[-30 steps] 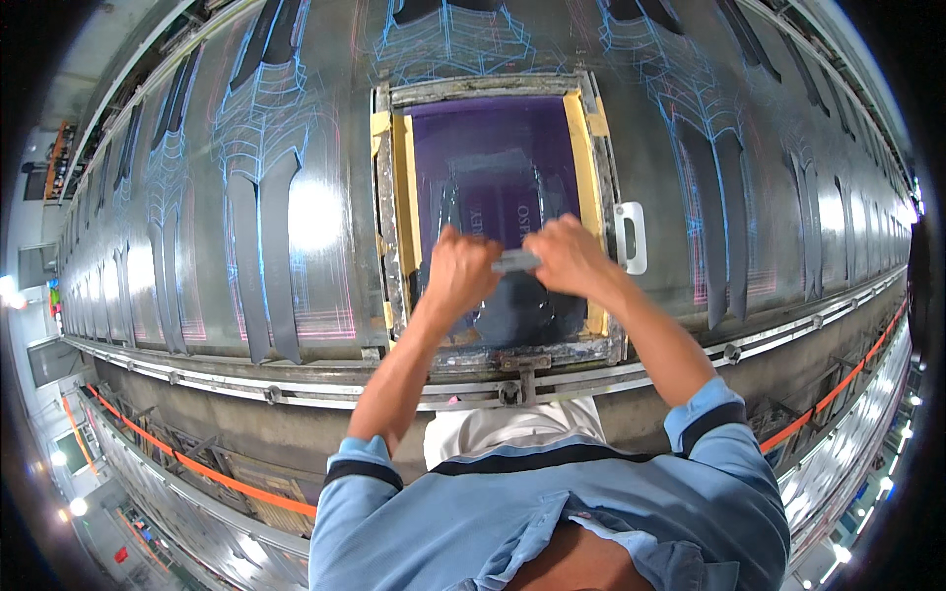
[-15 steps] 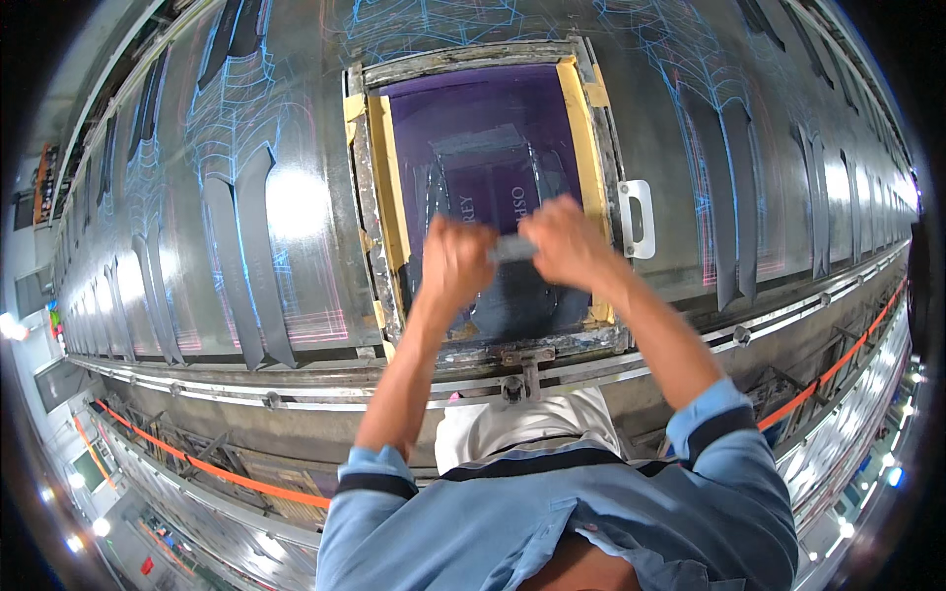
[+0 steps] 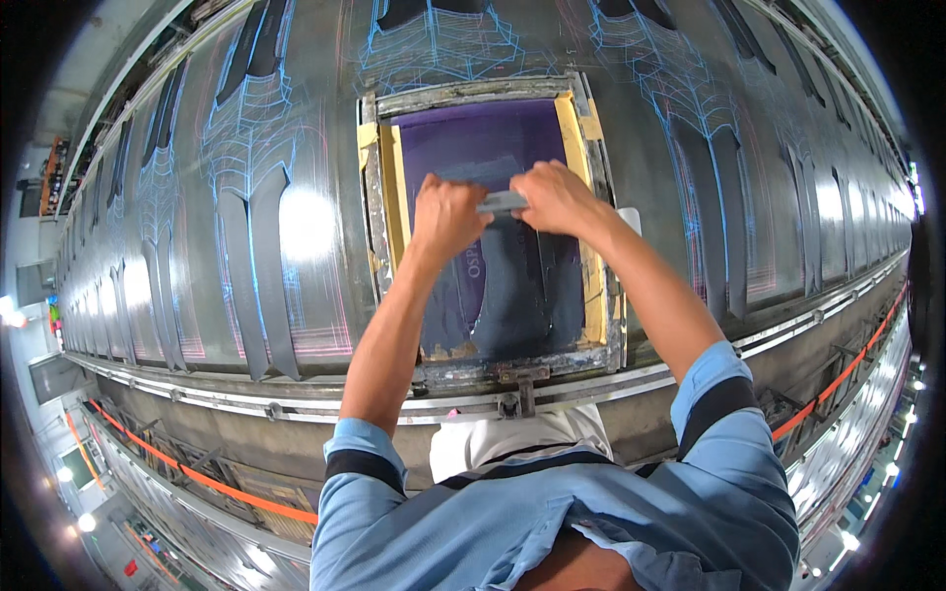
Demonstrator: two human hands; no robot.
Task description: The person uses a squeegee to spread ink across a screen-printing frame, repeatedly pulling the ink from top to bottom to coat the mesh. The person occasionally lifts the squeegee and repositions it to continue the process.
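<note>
Both my hands grip a pale grey squeegee (image 3: pixel 505 202) held crosswise over a screen-printing frame. My left hand (image 3: pixel 448 215) is closed round its left end, my right hand (image 3: pixel 558 199) round its right end. Only the bar's middle shows between the fists; its lower edge is hidden. Under it lies the purple mesh (image 3: pixel 483 128) with pale lettering and a dark, wet-looking film of ink (image 3: pixel 512 305) on the near half. The worn frame (image 3: pixel 473 97) rests flat on the table, with yellow tape (image 3: pixel 594 305) along its inner sides.
Dark grey cut pieces (image 3: pixel 266 266) lie in pairs on the long table, among blue and pink drawn lines. A white handle (image 3: pixel 631 219) sticks out at the frame's right, partly behind my forearm. A metal rail (image 3: pixel 660 372) runs along the near edge. Orange edging (image 3: pixel 236 483) shows lower left.
Both hands have pushed the squeegee away from me, toward the far part of the mesh. Lettering and dark film behind it are now uncovered. The whole view has shifted slightly.
</note>
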